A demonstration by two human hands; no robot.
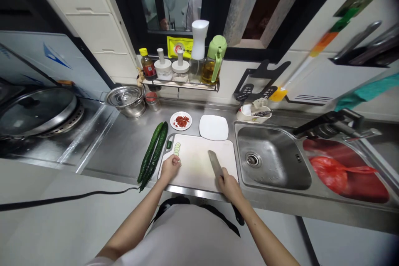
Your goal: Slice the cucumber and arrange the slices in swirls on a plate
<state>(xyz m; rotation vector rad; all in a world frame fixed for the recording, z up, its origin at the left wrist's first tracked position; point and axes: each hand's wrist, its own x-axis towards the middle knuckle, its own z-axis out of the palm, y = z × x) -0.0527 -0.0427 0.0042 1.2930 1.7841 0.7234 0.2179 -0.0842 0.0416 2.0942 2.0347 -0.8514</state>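
Note:
My right hand (pixel 230 187) is wrapped round the handle of a kitchen knife (pixel 214 163), its blade over the right part of the white cutting board (pixel 196 176). Toward the board's left side, my left hand (pixel 170 168) has its fingers drawn together at the near end of a short row of thin cucumber slices (pixel 177 148). Whatever those fingertips may pinch is too small to make out. Two long whole cucumbers (pixel 153 158) lie side by side on the steel counter, just left of the board.
Behind the board are a small dish of chopped red pieces (pixel 181 121) and a white square plate (pixel 213 127). A steel sink (pixel 274 158) adjoins on the right, with a red plastic bag (pixel 330 174) beyond. A lidded pot (pixel 126 102) stands left; a seasoning rack (pixel 183 86) hangs behind.

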